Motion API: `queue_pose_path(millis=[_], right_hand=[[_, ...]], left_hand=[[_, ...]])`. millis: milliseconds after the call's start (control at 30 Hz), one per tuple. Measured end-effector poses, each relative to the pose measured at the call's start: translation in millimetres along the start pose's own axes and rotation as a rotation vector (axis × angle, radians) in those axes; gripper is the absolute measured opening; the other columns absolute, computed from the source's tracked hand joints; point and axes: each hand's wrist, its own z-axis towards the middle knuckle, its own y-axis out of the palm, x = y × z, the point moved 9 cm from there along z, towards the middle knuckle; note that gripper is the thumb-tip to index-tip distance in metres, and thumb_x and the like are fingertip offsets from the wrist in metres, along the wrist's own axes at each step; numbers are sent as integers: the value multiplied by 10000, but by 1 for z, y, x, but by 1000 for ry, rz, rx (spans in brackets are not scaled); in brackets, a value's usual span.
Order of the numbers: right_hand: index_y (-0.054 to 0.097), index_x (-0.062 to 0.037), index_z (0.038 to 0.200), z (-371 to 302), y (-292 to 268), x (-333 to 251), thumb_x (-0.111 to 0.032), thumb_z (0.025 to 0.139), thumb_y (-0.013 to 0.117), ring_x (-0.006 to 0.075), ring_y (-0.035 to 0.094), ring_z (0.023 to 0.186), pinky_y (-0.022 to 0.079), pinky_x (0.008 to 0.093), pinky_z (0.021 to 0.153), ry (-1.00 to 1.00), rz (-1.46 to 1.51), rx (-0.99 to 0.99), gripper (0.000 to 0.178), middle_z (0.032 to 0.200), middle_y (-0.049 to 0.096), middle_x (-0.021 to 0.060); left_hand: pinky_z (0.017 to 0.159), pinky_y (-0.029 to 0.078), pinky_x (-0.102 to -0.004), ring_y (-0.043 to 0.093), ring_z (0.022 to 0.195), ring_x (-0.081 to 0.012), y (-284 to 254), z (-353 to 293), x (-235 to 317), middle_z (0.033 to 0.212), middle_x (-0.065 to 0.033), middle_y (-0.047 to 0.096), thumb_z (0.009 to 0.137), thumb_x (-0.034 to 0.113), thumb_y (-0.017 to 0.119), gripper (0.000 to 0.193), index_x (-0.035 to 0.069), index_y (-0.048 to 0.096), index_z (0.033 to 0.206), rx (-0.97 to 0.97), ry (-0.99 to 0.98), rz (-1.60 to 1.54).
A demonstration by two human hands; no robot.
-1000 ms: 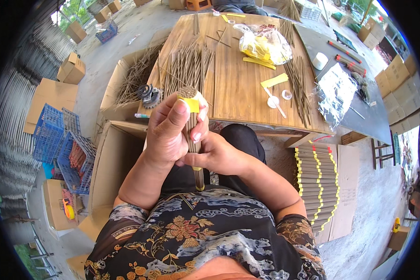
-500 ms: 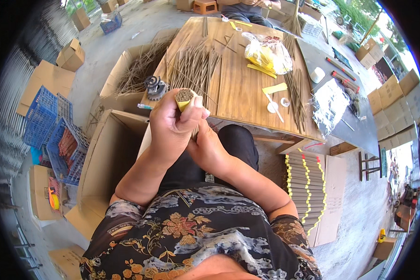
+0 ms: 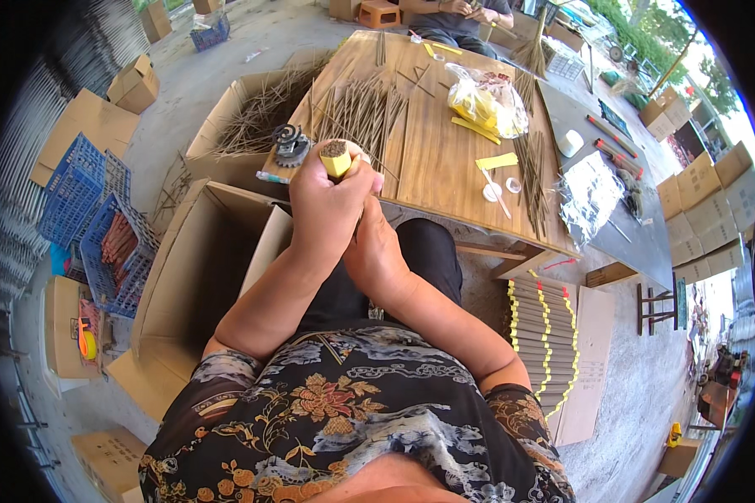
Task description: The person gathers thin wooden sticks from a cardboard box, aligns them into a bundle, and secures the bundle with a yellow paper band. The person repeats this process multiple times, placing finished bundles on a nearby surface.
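A bundle of thin brown sticks (image 3: pixel 335 150) with a yellow band (image 3: pixel 336 165) round its end stands up out of my left hand (image 3: pixel 331 197). The fingers of that hand are wrapped round the bundle just under its tips. Lower down, my right hand (image 3: pixel 372 249) is closed about the same bundle, close against the left hand. Most of the bundle's length is hidden behind my fingers. Both hands are in front of the near edge of the wooden table (image 3: pixel 432 172), where more loose brown sticks (image 3: pixel 365 109) lie spread out.
A black tape dispenser (image 3: pixel 291 144) sits at the table's left corner. Open cardboard boxes (image 3: pixel 176 277) stand left of my legs, one holding sticks. Stacked banded bundles (image 3: pixel 545 335) lie on the right. A plastic bag (image 3: pixel 486 101) and yellow strips (image 3: pixel 497 160) are on the table. Another person (image 3: pixel 457 21) sits across.
The left hand has turned slightly, with its fingers wrapped further over the yellow band. The whole view has shifted a little. Both hands keep hold of the bundle.
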Motion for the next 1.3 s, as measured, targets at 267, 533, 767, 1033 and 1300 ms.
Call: queue_pose_path(millis=[267, 533, 767, 1033, 1300], right_hand=[[301, 31, 1223, 5, 7, -7, -94, 774, 580, 292, 530, 982, 428, 332, 819, 314, 64, -342, 543, 1103, 500, 188], [486, 20, 1078, -26, 4, 3, -176, 793, 633, 104, 536, 852, 438, 234, 742, 433, 486, -536, 376, 887, 579, 57], [542, 23, 985, -36, 5, -5, -159, 842, 557, 134, 585, 768, 461, 246, 727, 529, 875, -598, 232, 837, 610, 78], [522, 36, 1012, -41, -13, -2, -147, 842, 552, 176, 606, 802, 482, 277, 750, 529, 901, -517, 251, 862, 613, 106], [540, 34, 988, -44, -71, 5, -139, 801, 608, 162, 601, 783, 480, 267, 743, 408, 1007, -318, 263, 853, 610, 97]], left_hand=[[563, 480, -262, 537, 559, -109, 8, -2, 0, 666, -15, 524, 781, 117, 627, 169, 29, 512, 868, -294, -94, -206], [483, 364, -240, 440, 517, -122, -48, 51, 6, 614, -24, 459, 792, 139, 619, 143, 64, 497, 795, -91, -145, -538], [711, 498, -363, 573, 753, -223, -37, 50, 17, 783, -110, 576, 875, 292, 483, 298, -3, 521, 896, -267, -156, -631], [853, 443, -398, 542, 952, -290, -6, 51, 12, 985, -195, 560, 891, 406, 382, 468, -31, 492, 1017, -431, -139, -623], [821, 444, -384, 551, 926, -266, 67, -25, -22, 954, -185, 570, 824, 158, 553, 417, -49, 409, 1157, -732, -266, -298]])
